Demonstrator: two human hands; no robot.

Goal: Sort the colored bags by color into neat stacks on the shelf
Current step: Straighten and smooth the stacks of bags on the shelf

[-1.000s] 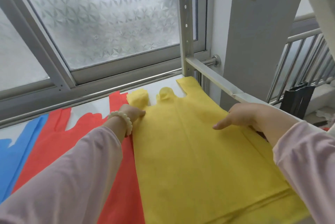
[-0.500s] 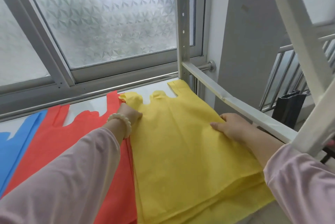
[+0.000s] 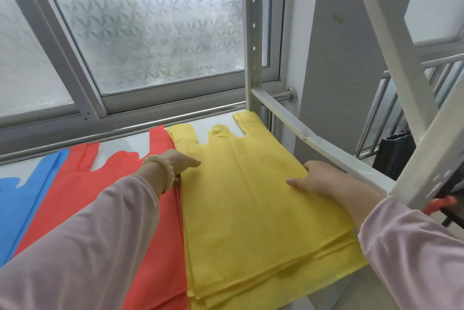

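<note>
The person is squaring up the yellow stack [image 3: 251, 209], which is lying at the right end of the shelf [image 3: 130, 144], in the centre and lower right of the frame, just beside the red stack [image 3: 75, 184] and with the blue stack [image 3: 15, 199] sitting at the far left edge. Over the last second the right hand [image 3: 316, 179] has been dropping from a raised, pointing pose near the side rail [image 3: 326, 146] to lying palm-down on the right edge of the top yellow bag. Its fingers are looking released and spread rather than grasping, though whether the tips are hooking over the edge cannot be told. The left hand [image 3: 179, 163], wearing a bead bracelet [image 3: 160, 166], is staying at the stack's left edge, where yellow is meeting red, with its fingers released and extended onto the fabric. The left handle loop, which was looking bunched a second ago, is now lying flatter toward the window [image 3: 150, 33]. This is suggesting the top bag is already placed and is being smoothed and aligned from both sides. The lower layers are still fanning out at the bottom edge, so the yellow stack is probably needing more straightening.
</note>
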